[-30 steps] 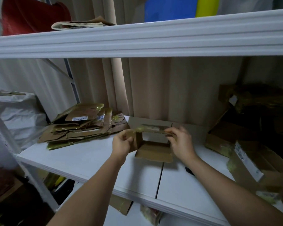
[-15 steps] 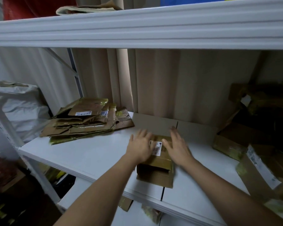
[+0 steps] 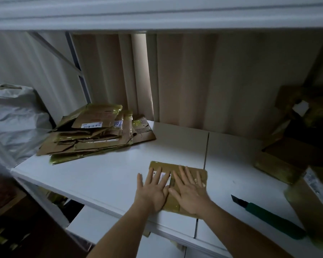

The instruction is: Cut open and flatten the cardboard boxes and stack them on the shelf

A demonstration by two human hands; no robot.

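Note:
A small brown cardboard box [image 3: 192, 170], taped and labelled, lies flat on the white shelf [image 3: 104, 175] near its front edge. My left hand [image 3: 153, 190] presses on its left half with fingers spread straight. My right hand [image 3: 190, 192] presses on its right half the same way, thumb beside the left hand. A pile of flattened cardboard boxes [image 3: 93, 135] sits at the shelf's back left. A green-handled utility knife [image 3: 267, 215] with its blade out lies on the shelf to the right of my hands.
Unflattened brown boxes [image 3: 296, 159] crowd the shelf's right end, one leaning box [image 3: 313, 205] close to the knife. Another white shelf board [image 3: 157, 13] runs overhead. A beige curtain hangs behind. A white sack [image 3: 13, 118] stands at the left.
The box stood open between my hands a second ago. It has since collapsed flat on the shelf, and both hands now lie spread on top of it, closer to the front edge.

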